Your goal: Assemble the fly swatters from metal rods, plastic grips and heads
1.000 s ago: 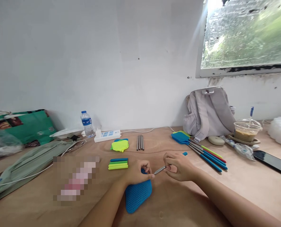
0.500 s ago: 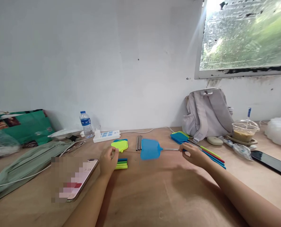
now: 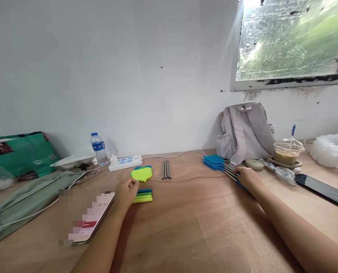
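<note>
My right hand (image 3: pixel 247 178) is closed around the handle end of a blue fly swatter at the right, over a stack of finished swatters. Their blue heads (image 3: pixel 214 162) overlap, with thin metal rods (image 3: pixel 229 172) running toward my fingers; most handles are hidden under my hand. My left hand (image 3: pixel 127 192) rests on the table with curled fingers and nothing visible in them. Just beyond it lie loose yellow-green swatter heads (image 3: pixel 142 174), a blue one (image 3: pixel 142 167) partly showing behind. Beside its fingers are coloured handle tubes (image 3: pixel 144 195) in blue, green and yellow. Several metal tubes (image 3: pixel 166 170) lie mid-table.
A white power strip (image 3: pixel 125 162) and water bottle (image 3: pixel 99 150) stand by the wall. At left lie a phone (image 3: pixel 96 216) and a grey-green cloth bag (image 3: pixel 29 201). A backpack (image 3: pixel 244 132), drink cup (image 3: pixel 286 152) and dark phone (image 3: pixel 324 191) are at right.
My right hand has carried the blue fly swatter from mid-table to the stack at the right, its head now over the others. My left hand has stayed nearly in place.
</note>
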`<state>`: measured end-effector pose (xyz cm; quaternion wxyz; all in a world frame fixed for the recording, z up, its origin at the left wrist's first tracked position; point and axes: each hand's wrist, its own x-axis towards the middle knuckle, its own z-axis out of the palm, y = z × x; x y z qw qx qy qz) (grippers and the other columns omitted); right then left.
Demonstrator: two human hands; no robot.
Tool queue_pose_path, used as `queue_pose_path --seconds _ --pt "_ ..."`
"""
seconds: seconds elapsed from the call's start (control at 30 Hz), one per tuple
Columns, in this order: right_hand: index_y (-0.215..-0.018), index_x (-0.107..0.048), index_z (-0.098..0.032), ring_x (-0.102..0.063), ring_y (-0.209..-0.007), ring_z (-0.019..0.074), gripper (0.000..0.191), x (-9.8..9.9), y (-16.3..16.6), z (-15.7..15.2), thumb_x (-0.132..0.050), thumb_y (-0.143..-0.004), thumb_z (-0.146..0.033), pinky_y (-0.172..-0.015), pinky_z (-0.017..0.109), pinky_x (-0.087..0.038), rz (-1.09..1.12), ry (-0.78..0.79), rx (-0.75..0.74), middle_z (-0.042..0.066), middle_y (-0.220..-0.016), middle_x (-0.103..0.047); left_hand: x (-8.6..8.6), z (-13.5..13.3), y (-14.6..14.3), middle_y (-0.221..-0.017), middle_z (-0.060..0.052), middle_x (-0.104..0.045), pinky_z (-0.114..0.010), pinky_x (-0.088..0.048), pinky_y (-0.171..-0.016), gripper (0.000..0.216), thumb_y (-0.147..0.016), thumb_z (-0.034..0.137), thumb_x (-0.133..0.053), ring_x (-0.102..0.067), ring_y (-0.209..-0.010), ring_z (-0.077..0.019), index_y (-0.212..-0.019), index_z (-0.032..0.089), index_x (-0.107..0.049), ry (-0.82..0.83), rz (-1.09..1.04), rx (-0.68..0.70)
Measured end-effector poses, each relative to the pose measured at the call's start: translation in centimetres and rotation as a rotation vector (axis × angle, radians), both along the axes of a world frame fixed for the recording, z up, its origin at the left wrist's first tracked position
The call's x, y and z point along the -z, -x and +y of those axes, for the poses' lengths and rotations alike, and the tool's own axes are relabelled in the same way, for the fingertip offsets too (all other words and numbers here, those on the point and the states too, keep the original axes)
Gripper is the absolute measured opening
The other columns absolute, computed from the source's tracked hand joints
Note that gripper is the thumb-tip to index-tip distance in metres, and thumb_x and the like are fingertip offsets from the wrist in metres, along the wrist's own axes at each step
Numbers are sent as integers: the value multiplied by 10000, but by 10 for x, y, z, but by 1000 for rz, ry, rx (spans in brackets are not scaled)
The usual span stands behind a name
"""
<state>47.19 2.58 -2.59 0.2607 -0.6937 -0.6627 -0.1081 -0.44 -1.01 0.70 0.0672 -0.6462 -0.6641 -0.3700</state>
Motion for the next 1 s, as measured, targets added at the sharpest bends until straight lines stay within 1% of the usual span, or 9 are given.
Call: queue_pose_path --seconds 0.07,0.17,0.3,0.43,0.5,0.6,0.7,0.83,1.0 --pt "-715 -653 -192 -517 -603 201 242 1 1 0 -440 -697 -77 -569 308 -357 -40 -59 4 91 -657 -614 1 0 -2 -725 -18 -582 -275 -378 -645 156 -716 298 -435 -512 -698 -174 -650 193 -529 26 19 56" --pt "-705 -642 -199 -508 -746 230 213 -1 15 -3 -461 -704 -87 -656 333 -362 -75 -116 -30 114 -784 -610 2 1 -4 -818 -21 -614 -293 -402 -712 182 -683 243 -449 -538 -770 -184 -805 189 -573 69 -3 105" --pt "-890 -626 -184 -464 -946 261 285 -7 67 -14 -443 -709 -60 -820 380 -317 -188 -214 -171 107 -971 -583 0 -2 -9 -946 -42 -624 -327 -400 -825 278 -680 220 -441 -546 -917 -207 -896 187 -615 146 54 175" --pt "-895 -601 -180 -482 -924 216 237 -4 139 -23 -445 -735 -104 -821 329 -327 -152 -58 -526 79 -937 -584 0 -4 -14 -1010 -54 -620 -350 -390 -881 310 -712 218 -410 -540 -980 -221 -912 179 -643 242 118 206" --pt "-939 -568 -173 -502 -889 186 258 0 171 -22 -448 -720 -108 -776 286 -351 -33 23 -608 72 -979 -572 2 -3 -15 -1014 -60 -619 -345 -390 -891 325 -726 208 -387 -542 -988 -218 -916 171 -648 266 121 215" --pt "-986 -528 -160 -507 -891 181 285 2 207 -14 -443 -717 -116 -761 266 -354 80 100 -602 77 -997 -556 4 -2 -15 -1013 -65 -617 -344 -386 -904 344 -738 202 -365 -538 -1000 -216 -932 163 -647 284 111 206" --pt "-1038 -504 -163 -491 -938 204 313 0 229 -3 -452 -730 -143 -789 282 -342 97 128 -570 91 -1018 -537 2 -3 -14 -1027 -62 -610 -353 -375 -917 354 -748 202 -345 -531 -1010 -217 -927 166 -648 312 96 202" --pt "-1107 -471 -164 -503 -902 207 356 -2 244 10 -460 -752 -193 -759 285 -355 100 160 -548 103 -1018 -513 -2 -6 -14 -985 -55 -614 -337 -382 -910 347 -748 200 -341 -542 -984 -205 -868 181 -666 341 87 239" --pt "-1058 -498 -168 -525 -847 207 295 -3 252 20 -450 -776 -235 -716 288 -370 84 206 -500 111 -1005 -502 0 -6 -15 -947 -58 -619 -339 -399 -883 303 -720 202 -397 -551 -949 -214 -838 187 -676 344 100 258"
